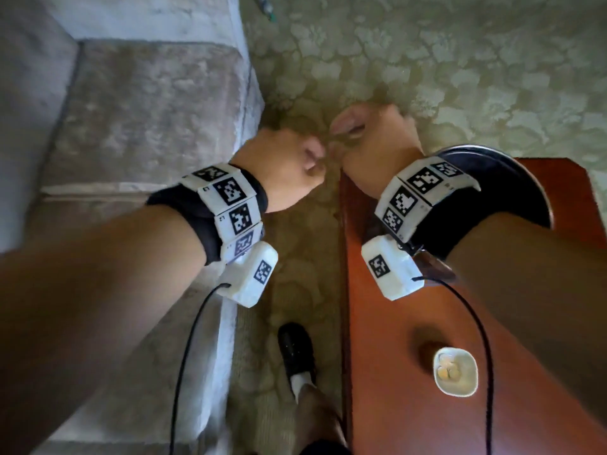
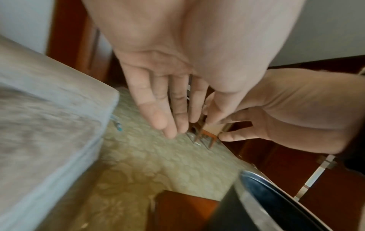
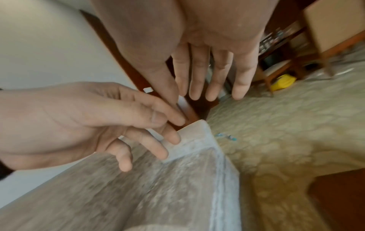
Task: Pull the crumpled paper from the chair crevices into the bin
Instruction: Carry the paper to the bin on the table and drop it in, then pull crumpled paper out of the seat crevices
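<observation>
My left hand [image 1: 295, 169] and right hand [image 1: 371, 142] hang close together over the carpet, between the grey upholstered chair [image 1: 147, 110] and the dark round bin [image 1: 512, 178] with a metal rim. The left wrist view shows the left hand's fingers [image 2: 173, 109] straight and empty, with the bin [image 2: 266, 195] low on the right. Seen from the right wrist, the right hand's fingers [image 3: 207, 75] are also straight and hold nothing, above the chair's seat cushion [image 3: 158, 187]. The thumbs nearly touch. No crumpled paper shows in any view.
The bin stands on a red-brown wooden table [image 1: 394, 339], which also holds a small white bowl [image 1: 455, 371] of coins. A foot in a black shoe [image 1: 297, 353] stands on the patterned carpet [image 1: 460, 77]. A small blue-green object [image 3: 227, 136] lies on the carpet by the chair's corner.
</observation>
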A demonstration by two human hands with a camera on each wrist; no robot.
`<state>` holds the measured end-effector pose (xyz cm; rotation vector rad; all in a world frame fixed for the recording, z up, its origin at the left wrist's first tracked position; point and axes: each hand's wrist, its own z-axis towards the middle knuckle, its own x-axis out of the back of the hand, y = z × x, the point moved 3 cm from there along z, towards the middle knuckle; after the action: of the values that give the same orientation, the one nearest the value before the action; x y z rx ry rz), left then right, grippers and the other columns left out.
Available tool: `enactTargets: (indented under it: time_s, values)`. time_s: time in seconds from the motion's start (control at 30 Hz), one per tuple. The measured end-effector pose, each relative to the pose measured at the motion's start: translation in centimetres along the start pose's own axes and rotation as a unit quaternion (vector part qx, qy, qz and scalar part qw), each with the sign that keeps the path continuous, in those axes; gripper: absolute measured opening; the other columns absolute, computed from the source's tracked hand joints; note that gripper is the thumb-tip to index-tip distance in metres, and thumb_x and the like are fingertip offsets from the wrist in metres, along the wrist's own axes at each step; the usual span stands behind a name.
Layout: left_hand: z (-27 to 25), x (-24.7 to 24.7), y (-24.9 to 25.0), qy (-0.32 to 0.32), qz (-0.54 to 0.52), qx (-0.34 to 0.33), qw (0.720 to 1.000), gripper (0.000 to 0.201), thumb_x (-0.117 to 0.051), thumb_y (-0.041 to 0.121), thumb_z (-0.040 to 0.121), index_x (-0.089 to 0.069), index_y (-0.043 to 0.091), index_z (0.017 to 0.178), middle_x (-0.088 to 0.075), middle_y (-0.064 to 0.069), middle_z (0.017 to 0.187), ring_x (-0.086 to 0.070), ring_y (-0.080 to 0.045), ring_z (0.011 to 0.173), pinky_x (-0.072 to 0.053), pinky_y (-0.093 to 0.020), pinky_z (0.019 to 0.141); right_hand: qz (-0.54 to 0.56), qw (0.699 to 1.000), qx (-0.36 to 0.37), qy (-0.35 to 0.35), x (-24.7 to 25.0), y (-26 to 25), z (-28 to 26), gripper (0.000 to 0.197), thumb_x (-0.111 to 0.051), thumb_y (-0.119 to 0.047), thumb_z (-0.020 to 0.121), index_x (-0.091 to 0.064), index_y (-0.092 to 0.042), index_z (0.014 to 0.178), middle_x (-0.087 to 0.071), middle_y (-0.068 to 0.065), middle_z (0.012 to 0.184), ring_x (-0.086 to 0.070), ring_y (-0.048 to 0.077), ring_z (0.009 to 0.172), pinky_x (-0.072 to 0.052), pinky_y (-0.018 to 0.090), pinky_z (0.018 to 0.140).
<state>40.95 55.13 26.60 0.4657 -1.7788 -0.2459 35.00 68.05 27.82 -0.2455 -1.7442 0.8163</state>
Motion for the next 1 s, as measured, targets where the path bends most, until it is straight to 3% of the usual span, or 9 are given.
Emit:
enactTargets:
  time_s: [0.07, 0.23, 0.3, 0.37, 0.47, 0.57, 0.7, 0.83, 1.0]
  values:
    - [-3.4, 1.4, -5.6, 0.028, -0.019, 0.064, 0.997, 0.028, -0.052, 0.042, 0.09, -0.065, 0.032, 0.112, -0.071, 0.008, 0.104, -0.065, -0.021, 0.096, -0.052, -0.037, 0.09, 0.013, 0.998, 0.053, -0.027, -3.8, -4.6, -0.3, 0.015, -0.068, -0.023, 0.081, -0.068, -0.028, 0.095, -0.069, -0.011, 0.101, -0.062, 0.012, 0.1, -0.048, 0.025, 0.093]
    - [-16.3, 2.5, -18.5, 0.081, -0.087, 0.236, 0.964, 0.025, -0.058, 0.041, 0.088, -0.065, 0.032, 0.111, -0.068, 0.013, 0.098, -0.064, -0.017, 0.097, -0.048, -0.028, 0.084, -0.008, 0.977, 0.151, -0.153, -15.6, -15.6, -4.5, 0.018, -0.074, -0.026, 0.075, -0.066, -0.03, 0.09, -0.068, -0.003, 0.101, -0.065, 0.017, 0.097, -0.054, 0.036, 0.09]
    - [-22.8, 2.1, -22.7, 0.106, -0.113, 0.301, 0.941, 0.027, -0.059, 0.041, 0.088, -0.064, 0.033, 0.114, -0.068, 0.011, 0.103, -0.063, -0.018, 0.099, -0.049, -0.031, 0.089, -0.047, 0.96, 0.2, -0.19, -20.0, -19.7, -7.6, 0.02, -0.076, -0.027, 0.078, -0.068, -0.027, 0.097, -0.068, -0.003, 0.103, -0.064, 0.015, 0.099, -0.053, 0.032, 0.091]
    - [-30.1, 1.0, -26.3, 0.126, -0.133, 0.355, 0.917, 0.028, -0.059, 0.039, 0.09, -0.063, 0.033, 0.117, -0.067, 0.011, 0.105, -0.062, -0.017, 0.1, -0.047, -0.028, 0.088, -0.079, 0.937, 0.256, -0.225, -24.6, -23.5, -11.7, 0.02, -0.074, -0.028, 0.08, -0.068, -0.026, 0.1, -0.069, -0.003, 0.104, -0.062, 0.015, 0.102, -0.05, 0.028, 0.092]
    - [-41.7, -2.1, -30.7, 0.15, -0.159, 0.427, 0.878, 0.027, -0.057, 0.038, 0.093, -0.062, 0.032, 0.119, -0.066, 0.013, 0.108, -0.059, -0.013, 0.096, -0.04, -0.024, 0.081, -0.106, 0.899, 0.325, -0.274, -31.4, -28.6, -19.9, 0.021, -0.071, -0.027, 0.08, -0.069, -0.024, 0.1, -0.069, -0.002, 0.103, -0.063, 0.017, 0.103, -0.048, 0.032, 0.097]
    - [-53.3, -6.4, -33.6, 0.17, -0.205, 0.486, 0.832, 0.026, -0.055, 0.039, 0.093, -0.062, 0.033, 0.118, -0.067, 0.011, 0.111, -0.06, -0.014, 0.099, -0.047, -0.028, 0.085, -0.132, 0.862, 0.375, -0.314, -38.1, -31.8, -28.9, 0.02, -0.07, -0.026, 0.08, -0.069, -0.022, 0.1, -0.069, -0.003, 0.103, -0.063, 0.018, 0.102, -0.045, 0.035, 0.1]
    - [-69.7, -13.5, -34.9, 0.216, -0.261, 0.574, 0.745, 0.026, -0.059, 0.038, 0.093, -0.065, 0.029, 0.117, -0.066, 0.01, 0.109, -0.056, -0.01, 0.087, -0.04, -0.023, 0.081, -0.153, 0.801, 0.429, -0.389, -46.3, -34.3, -43.0, 0.018, -0.069, -0.022, 0.079, -0.071, -0.022, 0.097, -0.071, -0.001, 0.1, -0.065, 0.02, 0.097, -0.05, 0.03, 0.09]
    - [-84.2, -22.1, -33.5, 0.229, -0.304, 0.665, 0.643, 0.025, -0.061, 0.035, 0.089, -0.067, 0.029, 0.112, -0.069, 0.008, 0.102, -0.063, -0.016, 0.099, -0.042, -0.024, 0.087, -0.171, 0.735, 0.486, -0.441, -53.1, -35.4, -56.9, 0.02, -0.071, -0.021, 0.08, -0.072, -0.02, 0.099, -0.073, -0.002, 0.098, -0.067, 0.018, 0.097, -0.05, 0.03, 0.092]
    - [-96.0, -31.6, -29.8, 0.217, -0.371, 0.748, 0.506, 0.02, -0.049, 0.032, 0.083, -0.064, 0.033, 0.094, -0.066, -0.005, 0.103, -0.057, -0.034, 0.092, -0.046, -0.036, 0.091, -0.223, 0.646, 0.535, -0.497, -59.4, -34.9, -70.7, 0.018, -0.07, -0.021, 0.082, -0.07, -0.017, 0.099, -0.072, 0.002, 0.1, -0.067, 0.019, 0.098, -0.049, 0.032, 0.093]
